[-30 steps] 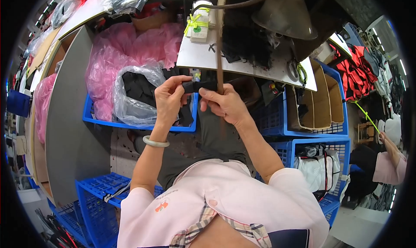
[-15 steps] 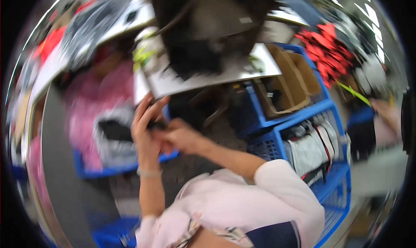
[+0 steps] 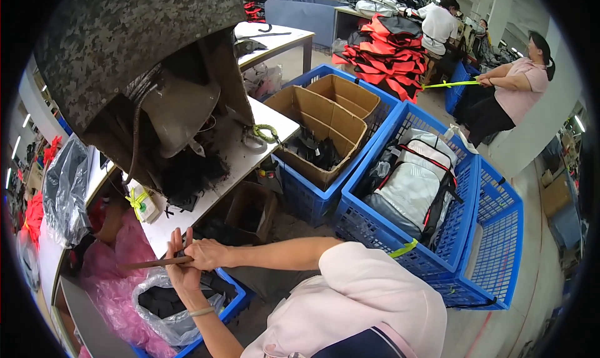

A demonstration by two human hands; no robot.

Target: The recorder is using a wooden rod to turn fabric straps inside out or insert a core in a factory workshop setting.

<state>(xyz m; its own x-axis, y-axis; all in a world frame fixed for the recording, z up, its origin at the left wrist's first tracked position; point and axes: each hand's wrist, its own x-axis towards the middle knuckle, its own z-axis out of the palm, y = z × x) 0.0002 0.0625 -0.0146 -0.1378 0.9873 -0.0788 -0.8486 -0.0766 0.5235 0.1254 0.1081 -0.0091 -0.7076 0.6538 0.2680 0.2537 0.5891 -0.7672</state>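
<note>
My left hand (image 3: 179, 275), with a pale bracelet on its wrist, and my right hand (image 3: 207, 255) meet at the lower left. Both are closed on a thin brown strap (image 3: 145, 264) that runs out to the left. A small black piece seems pinched between the fingers, too small to tell apart. Just below the hands a clear plastic bag of black parts (image 3: 164, 303) lies in a blue crate (image 3: 232, 300). My pink sleeve fills the lower middle.
A machine under a camouflage cover (image 3: 144, 51) stands on a white table (image 3: 250, 151) above the hands. Pink plastic bags (image 3: 115, 295) lie at left. Blue crates hold cardboard boxes (image 3: 325, 117) and white-black bags (image 3: 415, 186). Red vests (image 3: 387, 48) and other people (image 3: 515, 89) are far right.
The view has swung right and tilted, so the hands now sit at the lower left. Both hands stay together on the brown strap.
</note>
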